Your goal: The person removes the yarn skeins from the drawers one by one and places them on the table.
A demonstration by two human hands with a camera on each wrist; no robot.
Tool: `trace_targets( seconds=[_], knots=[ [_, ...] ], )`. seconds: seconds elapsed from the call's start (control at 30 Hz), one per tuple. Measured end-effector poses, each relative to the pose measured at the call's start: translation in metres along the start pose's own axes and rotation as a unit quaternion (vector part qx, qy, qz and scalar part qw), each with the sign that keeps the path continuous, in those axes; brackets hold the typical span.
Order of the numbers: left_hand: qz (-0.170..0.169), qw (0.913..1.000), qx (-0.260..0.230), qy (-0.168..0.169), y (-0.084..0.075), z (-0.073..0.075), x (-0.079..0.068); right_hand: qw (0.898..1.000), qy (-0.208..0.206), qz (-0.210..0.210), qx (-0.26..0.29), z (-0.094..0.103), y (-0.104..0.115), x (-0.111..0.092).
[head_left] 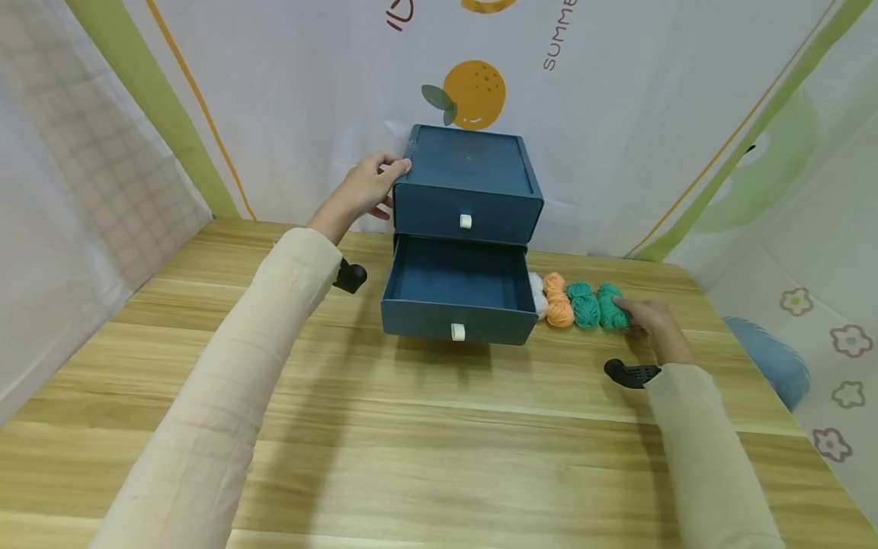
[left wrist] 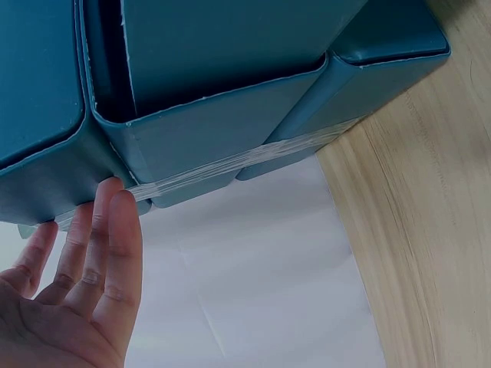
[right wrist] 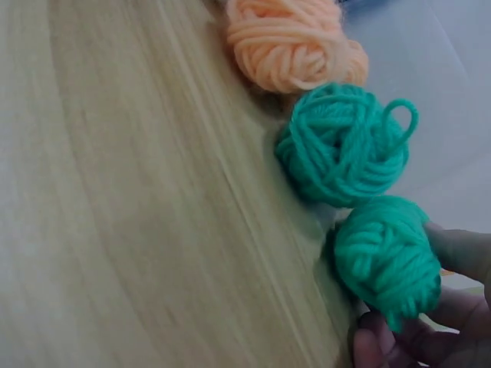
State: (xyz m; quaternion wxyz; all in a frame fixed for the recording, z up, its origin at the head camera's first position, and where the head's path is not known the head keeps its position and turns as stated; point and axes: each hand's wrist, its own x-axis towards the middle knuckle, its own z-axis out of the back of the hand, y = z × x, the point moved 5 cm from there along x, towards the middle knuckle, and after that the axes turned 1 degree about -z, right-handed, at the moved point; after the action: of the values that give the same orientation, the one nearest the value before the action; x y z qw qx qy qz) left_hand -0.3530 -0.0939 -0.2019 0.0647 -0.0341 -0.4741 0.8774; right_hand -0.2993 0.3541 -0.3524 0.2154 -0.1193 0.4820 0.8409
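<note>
A dark blue drawer cabinet (head_left: 473,156) stands at the back of the table, its lower drawer (head_left: 456,320) pulled out and its upper drawer (head_left: 497,216) closed. My left hand (head_left: 366,183) rests on its upper left edge, thumb on top. In the left wrist view the fairly straight fingers (left wrist: 115,245) touch the cabinet's side. To the right, my right hand (head_left: 652,320) holds the outermost green yarn ball (right wrist: 387,257) between thumb and fingers. Beside it lie another green yarn ball (right wrist: 345,146), orange yarn (right wrist: 288,42) and white yarn (head_left: 538,296), partly hidden by the drawer.
The wooden table (head_left: 439,457) spreads out in front of the cabinet. A white printed curtain (head_left: 309,91) hangs close behind it. Clear tape (left wrist: 230,162) runs around the cabinet's side. Black wrist mounts (head_left: 631,374) jut from both sleeves.
</note>
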Motion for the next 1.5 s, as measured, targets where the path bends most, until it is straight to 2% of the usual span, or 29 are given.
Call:
trace_targets(
  seconds=[0.33,0.5,0.73,0.93,1.1,1.17,1.3,1.4,1.5],
  knots=[
    [0.001,1.0000,-0.001,-0.001,0.001,-0.001,0.001,0.999,0.015,0.013,-0.028,0.004,0.000,-0.001],
    [0.000,1.0000,0.001,-0.002,0.001,0.000,0.001,0.998,0.015,0.044,-0.050,0.007,0.002,-0.007],
    [-0.001,1.0000,0.003,-0.001,0.000,-0.001,0.001,0.990,0.054,0.102,-0.087,0.015,0.009,-0.014],
    [-0.002,1.0000,0.001,-0.002,0.000,-0.001,0.000,0.980,0.017,0.178,-0.088,0.015,0.040,-0.046],
    [-0.002,1.0000,0.001,-0.003,0.000,0.000,0.000,0.968,-0.010,0.222,-0.118,0.003,0.069,-0.086],
    [-0.002,1.0000,0.001,-0.003,0.000,0.000,0.001,0.961,-0.018,0.242,-0.136,-0.006,0.082,-0.104],
    [-0.002,1.0000,-0.001,-0.004,-0.001,0.000,0.000,0.936,-0.034,0.307,-0.170,-0.026,0.104,-0.139],
    [0.001,1.0000,-0.005,-0.005,-0.001,0.000,-0.001,0.908,-0.034,0.371,-0.192,-0.044,0.116,-0.162],
    [0.002,1.0000,-0.007,-0.004,0.000,-0.001,-0.001,0.876,-0.002,0.439,-0.201,-0.065,0.123,-0.182]
  ],
)
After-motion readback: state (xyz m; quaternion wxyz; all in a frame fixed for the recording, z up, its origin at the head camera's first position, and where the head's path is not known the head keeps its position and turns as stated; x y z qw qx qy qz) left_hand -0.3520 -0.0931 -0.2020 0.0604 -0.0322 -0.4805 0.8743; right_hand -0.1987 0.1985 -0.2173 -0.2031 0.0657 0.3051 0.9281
